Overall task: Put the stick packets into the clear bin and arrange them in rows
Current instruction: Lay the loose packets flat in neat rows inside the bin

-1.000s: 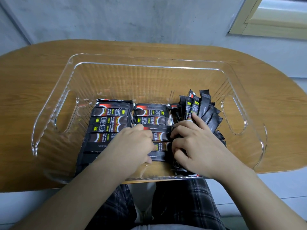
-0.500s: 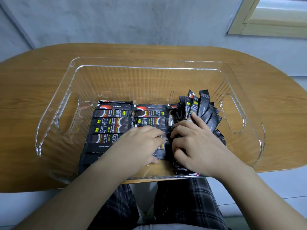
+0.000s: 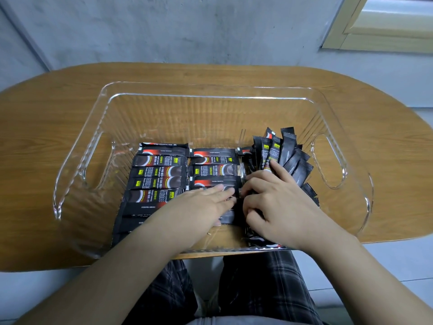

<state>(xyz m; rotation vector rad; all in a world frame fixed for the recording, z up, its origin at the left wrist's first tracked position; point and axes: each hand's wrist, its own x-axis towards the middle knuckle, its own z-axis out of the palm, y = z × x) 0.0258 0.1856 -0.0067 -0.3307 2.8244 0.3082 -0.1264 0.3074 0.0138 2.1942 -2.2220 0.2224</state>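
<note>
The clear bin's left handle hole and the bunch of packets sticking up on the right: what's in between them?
In the head view, two rows of flat packets lie between the handle hole and the upright bunch, with the left hand resting on them.

The clear bin [image 3: 210,90] stands on the table [image 3: 46,109], its near wall at the table's near edge. Inside, two columns of flat stick packets lie side by side: the left column [image 3: 157,177] toward the left wall, the middle column [image 3: 214,170] just right of it. The upright bundle of packets [image 3: 285,153] leans at the right end. The left hand [image 3: 201,205] rests on the middle column; the right hand [image 3: 278,202] sits on the bundle, apparently over further packets.
</note>
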